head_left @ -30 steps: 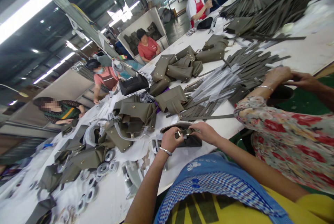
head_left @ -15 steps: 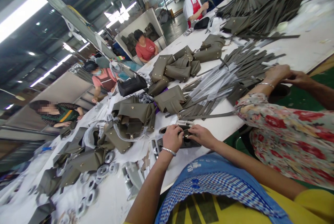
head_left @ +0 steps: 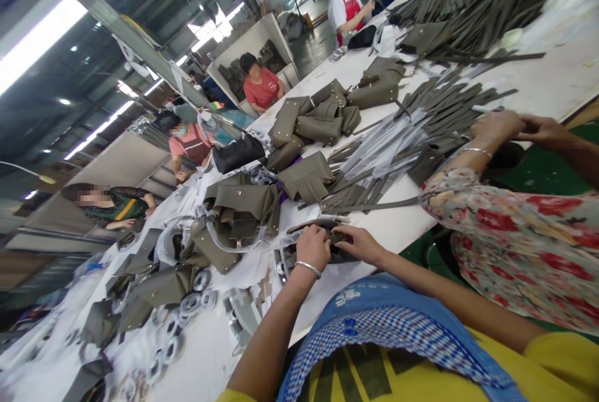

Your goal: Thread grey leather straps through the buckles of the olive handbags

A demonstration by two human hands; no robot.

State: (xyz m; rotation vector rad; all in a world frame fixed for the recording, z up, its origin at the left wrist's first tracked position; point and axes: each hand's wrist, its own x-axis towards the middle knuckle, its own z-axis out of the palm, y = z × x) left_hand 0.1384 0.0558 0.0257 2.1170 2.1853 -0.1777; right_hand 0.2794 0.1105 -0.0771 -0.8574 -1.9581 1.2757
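A dark olive bag piece [head_left: 344, 253] lies at the table's near edge, in front of the blue apron. My left hand [head_left: 312, 248], with a silver bangle at the wrist, is closed on its left part, fingers bent over the top. My right hand [head_left: 359, 245] pinches the piece from the right, thumb and forefinger close to the left fingertips. A curved dark strap [head_left: 311, 225] arches just beyond my hands. What lies between the fingertips is too small to make out.
Olive bags [head_left: 241, 202] are heaped ahead and to the left, with white rolls [head_left: 189, 305] nearer. Olive straps [head_left: 440, 108] lie in a pile at the right. A person in a floral sleeve [head_left: 515, 215] works close on the right; several others are across the white table [head_left: 397, 221].
My left hand has shifted slightly right and its fingers have turned over the piece. The curved strap beyond my hands stands out more. The view has moved a little.
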